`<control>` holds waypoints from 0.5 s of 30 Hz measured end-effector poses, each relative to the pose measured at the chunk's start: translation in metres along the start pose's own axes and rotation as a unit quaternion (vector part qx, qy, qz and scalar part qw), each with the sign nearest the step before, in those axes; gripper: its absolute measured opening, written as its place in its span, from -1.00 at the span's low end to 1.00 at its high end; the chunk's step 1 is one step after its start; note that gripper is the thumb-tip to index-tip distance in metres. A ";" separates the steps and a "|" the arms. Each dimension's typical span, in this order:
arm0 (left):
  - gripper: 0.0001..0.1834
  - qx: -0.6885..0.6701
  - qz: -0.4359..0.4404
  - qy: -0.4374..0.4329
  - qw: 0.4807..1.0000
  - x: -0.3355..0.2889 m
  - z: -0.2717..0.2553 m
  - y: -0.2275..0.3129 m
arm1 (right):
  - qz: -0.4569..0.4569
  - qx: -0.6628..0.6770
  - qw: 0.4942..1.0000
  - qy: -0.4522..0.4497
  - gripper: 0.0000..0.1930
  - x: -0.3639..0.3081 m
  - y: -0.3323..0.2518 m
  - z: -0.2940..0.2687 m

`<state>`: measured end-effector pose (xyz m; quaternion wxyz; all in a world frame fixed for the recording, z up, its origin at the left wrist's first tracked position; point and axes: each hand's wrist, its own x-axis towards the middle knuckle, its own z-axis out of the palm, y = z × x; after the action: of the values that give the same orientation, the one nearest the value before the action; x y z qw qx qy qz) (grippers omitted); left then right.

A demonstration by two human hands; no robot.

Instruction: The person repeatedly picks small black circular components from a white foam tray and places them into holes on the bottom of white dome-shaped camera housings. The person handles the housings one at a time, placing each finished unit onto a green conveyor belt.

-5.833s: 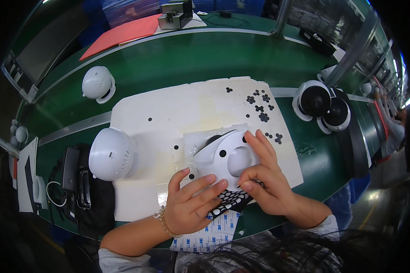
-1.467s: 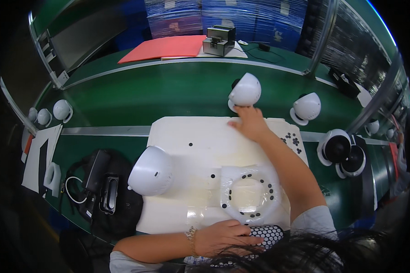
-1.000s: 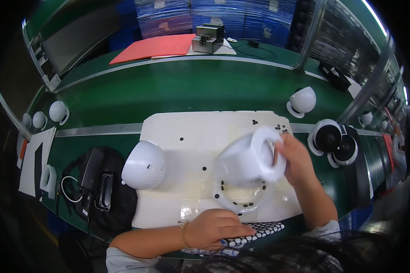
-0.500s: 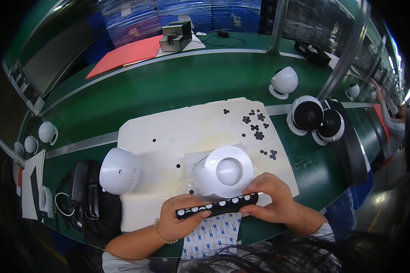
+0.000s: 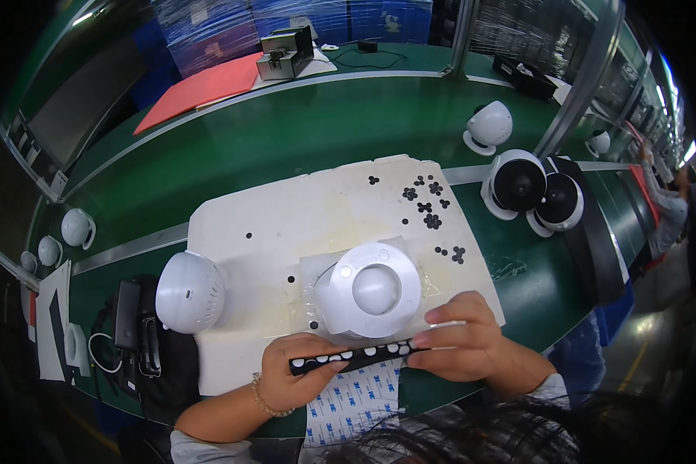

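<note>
My left hand (image 5: 290,371) is closed around the left end of a narrow black strip (image 5: 356,359) with a row of white round spots. At the strip's other end, the thumb and fingers of my right hand (image 5: 468,340) pinch it, and a thin pale edge shows between those fingers. Just beyond the strip, a white rounded device (image 5: 329,309) lies with its ring-shaped base (image 5: 408,278) turned up. Under the strip, a white sheet with blue print (image 5: 352,406) hangs toward me. Small black round pads (image 5: 433,221) lie scattered on the cream board (image 5: 263,205), several in clusters.
Another white device (image 5: 189,294) stands on the board's left side, beside a black bag (image 5: 170,356). Two devices with black fronts (image 5: 520,185) stand at the right, a white one (image 5: 489,127) behind them. A metal box (image 5: 284,58) sits at the back. Someone works far right.
My right hand's fingers have shifted on the strip's right end, and a pale edge now shows between them. The strip is turned more edge-on. The whole view has shifted slightly.
</note>
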<state>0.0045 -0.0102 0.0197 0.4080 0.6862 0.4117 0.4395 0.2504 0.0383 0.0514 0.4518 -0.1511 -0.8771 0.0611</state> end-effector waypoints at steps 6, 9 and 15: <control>-0.82 -0.011 -0.005 0.010 1.000 -0.001 0.000 -0.002 | 0.070 0.036 0.996 -0.031 -0.73 0.000 0.005 -0.004; -0.82 -0.008 -0.020 0.016 1.000 -0.002 0.000 0.000 | 0.004 -0.005 0.998 -0.069 -0.70 -0.001 0.004 -0.011; -0.77 0.004 0.028 0.012 1.000 -0.001 0.006 0.002 | 0.041 0.159 0.979 0.118 -0.66 0.002 -0.005 0.019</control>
<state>0.0099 -0.0134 0.0199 0.3876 0.6938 0.3993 0.4571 0.2323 0.0346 0.0432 0.5678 -0.1192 -0.7897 0.1997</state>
